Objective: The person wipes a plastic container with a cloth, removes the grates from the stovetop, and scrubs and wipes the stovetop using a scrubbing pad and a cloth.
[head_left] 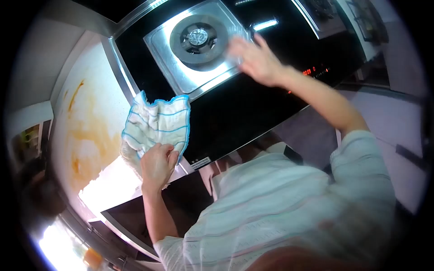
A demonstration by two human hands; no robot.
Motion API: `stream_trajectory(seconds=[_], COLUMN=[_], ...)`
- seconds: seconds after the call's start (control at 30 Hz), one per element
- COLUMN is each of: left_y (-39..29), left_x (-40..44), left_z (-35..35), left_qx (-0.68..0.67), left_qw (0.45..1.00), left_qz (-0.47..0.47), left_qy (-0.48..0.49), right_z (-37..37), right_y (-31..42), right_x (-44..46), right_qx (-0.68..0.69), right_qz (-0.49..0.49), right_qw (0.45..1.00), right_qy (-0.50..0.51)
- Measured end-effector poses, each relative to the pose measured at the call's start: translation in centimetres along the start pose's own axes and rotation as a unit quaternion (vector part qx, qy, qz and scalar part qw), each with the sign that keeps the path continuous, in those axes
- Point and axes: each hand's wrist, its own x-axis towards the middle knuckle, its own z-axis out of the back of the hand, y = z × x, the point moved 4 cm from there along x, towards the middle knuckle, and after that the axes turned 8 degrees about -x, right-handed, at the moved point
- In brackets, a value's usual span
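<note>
My left hand (pixel 158 163) is closed on a white cleaning cloth (pixel 159 119) with blue stripes and a blue edge. The cloth hangs spread over the front left corner of the glossy black cooktop (pixel 217 122) and the counter beside it. My right hand (pixel 257 58) reaches over the cooktop with fingers stretched out and thumb apart, its fingertips smeared by motion. Those fingertips are at the right side of a round dark burner ring (pixel 199 63); whether they touch it I cannot tell. Around the burner lies a square shiny steel plate (pixel 158 43).
Orange-brown stains mark the white surface (pixel 88 131) left of the cooktop. A metal strip (pixel 122 67) runs along the cooktop's left edge. Red digits glow on a display (pixel 308 72) behind my right forearm. A steel-framed panel (pixel 316 18) is at the upper right.
</note>
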Motion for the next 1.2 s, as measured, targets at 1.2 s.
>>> stream_trajectory(seconds=[1.2], left_y=[-0.3], left_x=[0.9], left_z=[-4.8], left_qx=[0.068], left_qw=[0.897], left_qz=[-0.007], left_qy=[-0.437], right_z=[-2.2], right_y=[-8.8], right_x=[10.8], right_qx=[0.046], right_qz=[0.040], right_qw=[0.996], right_qy=[-0.072])
